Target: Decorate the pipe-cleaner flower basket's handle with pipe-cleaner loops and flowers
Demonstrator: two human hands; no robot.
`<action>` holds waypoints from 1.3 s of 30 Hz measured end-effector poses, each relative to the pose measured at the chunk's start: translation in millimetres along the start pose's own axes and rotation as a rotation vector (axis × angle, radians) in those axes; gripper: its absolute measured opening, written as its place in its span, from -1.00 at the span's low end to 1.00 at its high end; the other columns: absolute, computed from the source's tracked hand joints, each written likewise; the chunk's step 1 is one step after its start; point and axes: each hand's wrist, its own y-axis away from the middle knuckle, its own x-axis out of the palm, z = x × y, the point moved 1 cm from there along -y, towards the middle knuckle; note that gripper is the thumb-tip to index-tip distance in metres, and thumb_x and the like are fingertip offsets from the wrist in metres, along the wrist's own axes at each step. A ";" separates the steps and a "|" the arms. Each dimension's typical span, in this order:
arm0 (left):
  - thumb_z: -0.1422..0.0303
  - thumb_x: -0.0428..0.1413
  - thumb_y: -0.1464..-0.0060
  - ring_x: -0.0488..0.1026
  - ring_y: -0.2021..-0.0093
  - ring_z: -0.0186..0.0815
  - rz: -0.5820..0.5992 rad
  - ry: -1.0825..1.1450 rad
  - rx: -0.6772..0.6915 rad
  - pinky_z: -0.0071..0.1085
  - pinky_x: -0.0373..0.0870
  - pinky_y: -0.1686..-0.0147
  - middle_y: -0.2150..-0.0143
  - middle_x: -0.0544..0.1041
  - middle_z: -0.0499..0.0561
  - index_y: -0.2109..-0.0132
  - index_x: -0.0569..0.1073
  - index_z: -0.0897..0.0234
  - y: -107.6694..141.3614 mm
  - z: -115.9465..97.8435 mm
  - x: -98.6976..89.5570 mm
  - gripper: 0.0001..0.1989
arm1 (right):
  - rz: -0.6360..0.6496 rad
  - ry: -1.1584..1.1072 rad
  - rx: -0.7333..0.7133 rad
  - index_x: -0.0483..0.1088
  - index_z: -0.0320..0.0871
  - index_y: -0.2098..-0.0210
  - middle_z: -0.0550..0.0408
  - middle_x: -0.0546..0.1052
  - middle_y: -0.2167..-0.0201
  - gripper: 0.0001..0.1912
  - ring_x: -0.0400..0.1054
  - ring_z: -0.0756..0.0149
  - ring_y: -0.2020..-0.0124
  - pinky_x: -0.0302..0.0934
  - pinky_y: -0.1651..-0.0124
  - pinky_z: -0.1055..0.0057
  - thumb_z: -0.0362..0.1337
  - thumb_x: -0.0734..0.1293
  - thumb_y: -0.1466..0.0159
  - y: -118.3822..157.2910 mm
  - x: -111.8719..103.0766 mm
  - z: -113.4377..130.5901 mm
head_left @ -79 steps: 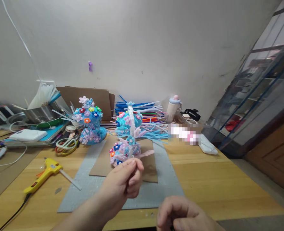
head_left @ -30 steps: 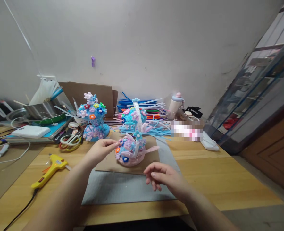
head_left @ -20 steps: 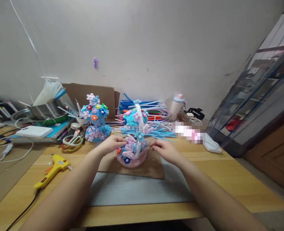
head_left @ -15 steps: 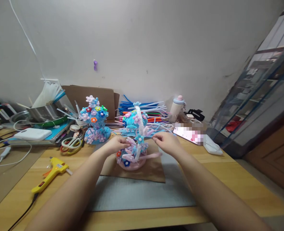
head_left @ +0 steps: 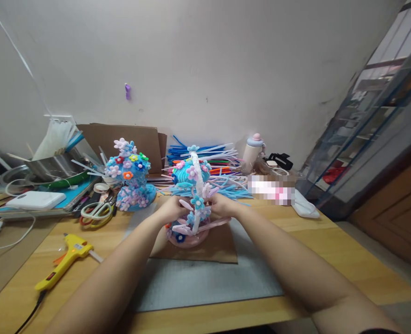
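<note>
A fuzzy pipe-cleaner flower ornament [head_left: 193, 174] stands upright in front of me, with a blue top, a white arched stem and a round pink base. Small blue, pink and orange flowers cover it. My left hand [head_left: 172, 209] is closed at its left side, fingertips partly behind a pale pink petal. From the right, my right hand [head_left: 222, 205] reaches in at the middle of the ornament, fingers curled. The stem and a blue flower hide its fingertips, so what they pinch is unclear. A loose pink pipe-cleaner strand [head_left: 214, 224] sticks out below that hand.
Brown cardboard [head_left: 222, 250] lies under the ornament on a grey mat [head_left: 205, 287]. A yellow glue gun [head_left: 64, 262], scissors [head_left: 96, 213] and a second flower ornament [head_left: 132, 176] are at left. Behind are pipe cleaners [head_left: 205, 153], a bottle [head_left: 252, 153] and a phone [head_left: 271, 189].
My right hand has moved left, from beside the ornament to its middle. My left hand stays at the ornament's left side. The view has shifted slightly.
</note>
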 end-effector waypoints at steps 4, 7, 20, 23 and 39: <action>0.32 0.17 0.12 0.46 0.33 -0.22 -0.115 -0.065 0.011 -0.39 0.34 0.34 0.37 0.55 0.02 0.32 0.53 0.33 9.6 -2.8 -9.3 -0.81 | -0.026 -0.066 0.015 0.46 -0.26 0.31 0.02 0.56 0.30 -0.76 0.40 0.23 0.22 0.25 0.07 0.29 -0.18 0.30 -0.20 14.1 -13.5 4.9; 0.27 0.16 0.07 0.46 0.17 -0.16 -0.249 -0.097 0.025 -0.34 0.35 0.18 0.21 0.56 0.07 0.25 0.53 0.32 22.8 -8.6 -20.6 -0.75 | -0.101 -0.089 0.028 0.39 -0.24 0.35 0.05 0.52 0.39 -0.72 0.39 0.31 0.31 0.25 0.15 0.34 -0.11 0.26 -0.25 27.3 -19.5 9.9; 0.40 0.14 -0.12 0.36 0.17 -0.19 -0.627 -0.896 0.738 -0.23 0.12 0.14 0.20 0.51 0.01 0.19 0.56 0.03 89.5 -67.9 38.5 -0.84 | -0.496 0.555 -0.090 0.45 -0.14 0.35 0.10 0.41 0.42 -0.81 0.20 0.32 0.34 -0.06 0.27 0.35 -0.25 0.25 -0.31 77.6 5.8 45.9; 0.38 0.11 -0.14 0.34 0.17 -0.17 -0.623 -0.978 0.680 -0.21 0.10 0.13 0.19 0.51 0.04 0.16 0.57 0.04 88.1 -68.0 44.6 -0.82 | -0.525 0.998 -0.212 0.43 -0.15 0.40 0.08 0.41 0.45 -0.76 0.18 0.30 0.36 -0.13 0.32 0.30 -0.25 0.21 -0.35 87.3 16.0 56.2; 0.59 -0.02 -0.13 0.31 0.04 -0.17 -0.513 -0.589 0.618 -0.20 0.21 0.04 0.10 0.40 0.10 -0.01 0.51 0.19 84.1 -48.5 33.9 -0.61 | -0.300 1.151 -0.038 0.46 -0.24 0.24 -0.06 0.52 0.32 -0.79 0.37 0.14 0.28 0.11 0.26 0.27 -0.45 0.19 -0.29 92.2 65.3 71.5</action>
